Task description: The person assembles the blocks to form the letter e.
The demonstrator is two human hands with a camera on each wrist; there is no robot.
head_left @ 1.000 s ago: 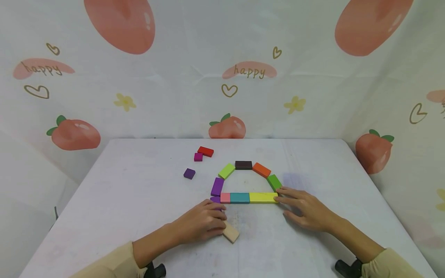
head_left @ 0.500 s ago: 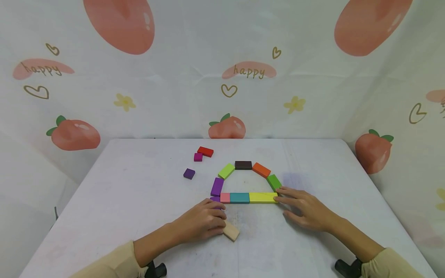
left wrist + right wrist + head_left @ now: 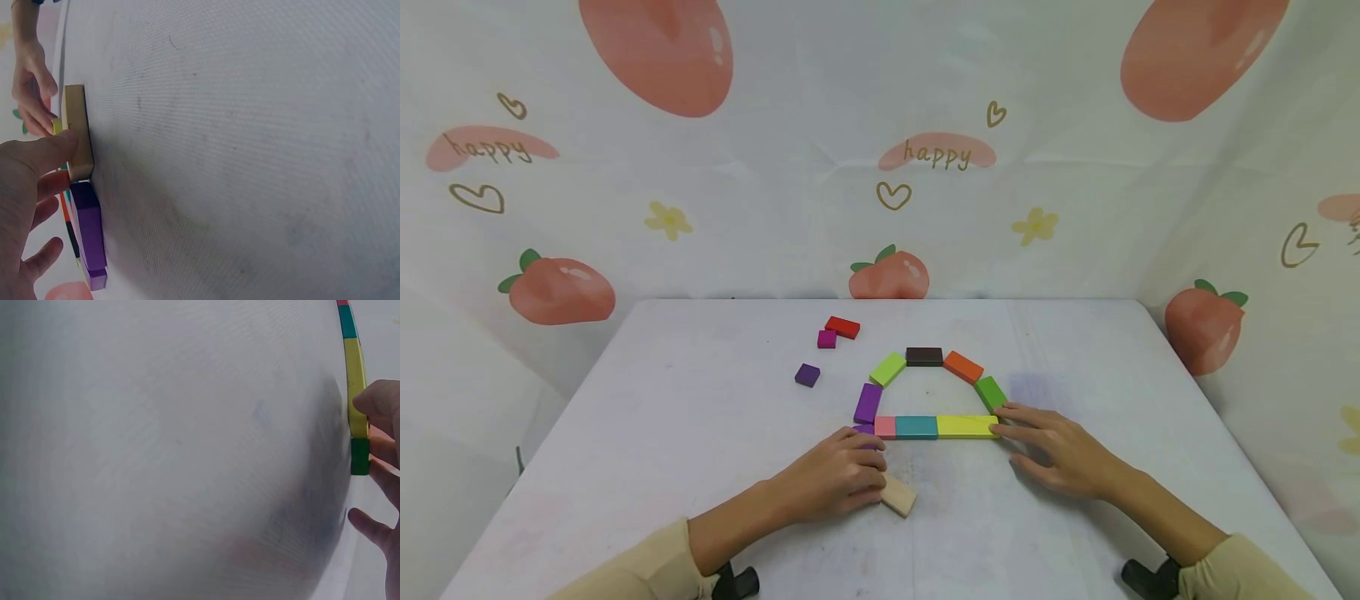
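Note:
My left hand point(image 3: 838, 475) pinches a plain wooden block point(image 3: 898, 496) near one end, thumb on its near side in the left wrist view. That end lies right by a purple block point(image 3: 87, 219), and the other end slants toward me. My right hand point(image 3: 1063, 450) reaches in with loosely extended fingers, fingertips right at the right ends of a yellow block point(image 3: 967, 427) and a green block point(image 3: 991, 392). Pink point(image 3: 885, 427) and teal blocks point(image 3: 916, 427) continue the yellow one's straight row leftward.
Purple point(image 3: 868, 403), lime point(image 3: 889, 369), black point(image 3: 924, 357) and orange blocks point(image 3: 963, 367) curve in an arch beyond the row. Loose red point(image 3: 843, 327), magenta point(image 3: 827, 339) and dark purple blocks point(image 3: 807, 375) lie farther back left on the white table point(image 3: 662, 400).
The free end of the wooden block has swung slightly away from me in my left hand. My right hand and the other blocks stay where they were.

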